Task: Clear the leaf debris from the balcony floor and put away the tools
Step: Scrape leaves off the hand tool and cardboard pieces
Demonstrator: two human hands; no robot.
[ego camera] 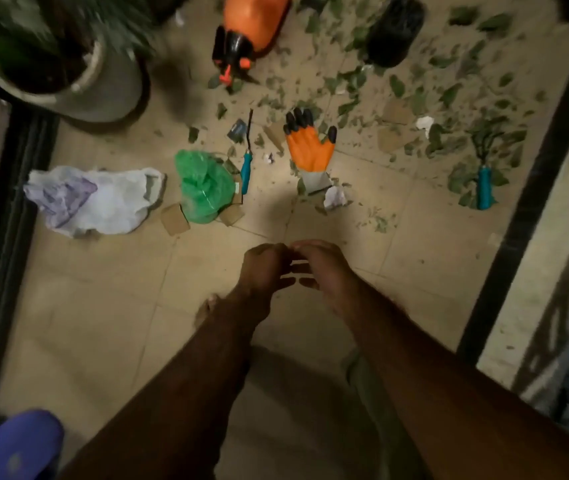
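Green leaf debris (411,95) is scattered over the tan floor tiles, thickest toward the far right. An orange glove with black fingertips (310,150) lies flat in the middle. Left of it lies a thin tool with a teal handle (246,169). A teal-handled hand rake (484,183) rests among leaves at the right. An orange and black sprayer (252,29) lies at the top. My left hand (262,268) and right hand (324,268) hover together above the floor, nearer to me than the glove. Their fingers are loosely curled with fingertips nearly touching, and nothing shows in either.
A green plastic bag (203,187) and a white bag (96,199) lie at the left, with cardboard scraps (174,218) beside them. A large plant pot (103,81) stands at the top left. A black bag (394,29) sits at the top. A black frame (535,188) borders the right.
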